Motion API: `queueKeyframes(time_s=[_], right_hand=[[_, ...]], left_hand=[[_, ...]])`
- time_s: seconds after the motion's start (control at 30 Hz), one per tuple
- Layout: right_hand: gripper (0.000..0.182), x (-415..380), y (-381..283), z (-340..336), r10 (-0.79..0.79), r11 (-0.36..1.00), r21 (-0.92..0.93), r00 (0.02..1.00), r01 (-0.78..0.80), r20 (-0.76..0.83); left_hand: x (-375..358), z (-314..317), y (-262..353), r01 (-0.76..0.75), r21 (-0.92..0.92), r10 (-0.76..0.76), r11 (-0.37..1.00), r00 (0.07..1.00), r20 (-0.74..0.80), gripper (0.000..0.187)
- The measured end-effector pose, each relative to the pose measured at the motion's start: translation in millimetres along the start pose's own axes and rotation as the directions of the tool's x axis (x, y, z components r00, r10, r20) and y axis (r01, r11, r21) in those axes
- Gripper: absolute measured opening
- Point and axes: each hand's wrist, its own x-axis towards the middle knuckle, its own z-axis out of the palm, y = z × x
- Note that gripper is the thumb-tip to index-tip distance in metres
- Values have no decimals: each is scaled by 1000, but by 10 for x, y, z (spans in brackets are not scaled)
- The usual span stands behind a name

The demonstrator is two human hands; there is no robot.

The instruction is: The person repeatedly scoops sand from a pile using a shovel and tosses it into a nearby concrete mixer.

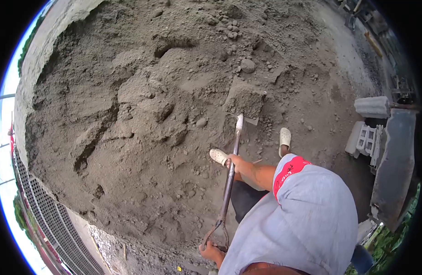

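Note:
A shovel (228, 192) with a worn shaft lies across the middle of the view, its blade up against a sand pile (142, 105). Grey-brown sand heaps on the blade (251, 120), so only parts of the metal edge show. My right hand (234, 162) is closed around the shaft about midway along. At the near end, my left hand (212, 252) grips the forked handle. My feet, in pale clogs (218, 156), stand apart just behind the blade.
Stones, including a larger round stone (247, 65), dot the sand. To the right are hollow concrete blocks (367, 140) and a grey metal sheet (396, 160). A perforated block wall (59, 220) runs along the lower left.

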Motion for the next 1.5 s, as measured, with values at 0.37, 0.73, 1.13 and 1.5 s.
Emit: queueKeyframes(time_s=[0.37, 0.73, 1.13, 1.5], right_hand=[[22, -3004, -2668, -3058, -559, 629, 431, 762, 647, -327], [21, -6301, -3210, -6303, -785, -574, 556, -211, 601, -582], [25, -5213, -2410, -7582, -917, 140, 218, 210, 966, -340], [23, -2256, -583, -4764, -174, 985, 4, 985, 174, 4]], left_hand=[[-1556, 1730, -338, -370, -270, 437, 889, 512, 739, 21], [-6653, 1667, 248, -89, -961, 572, 262, -788, 229, 24], [-4344, 756, -1502, -330, -676, 615, 659, -281, 737, 19], [-3441, -1946, -1821, -257, -173, 310, 951, 791, 528, 27]])
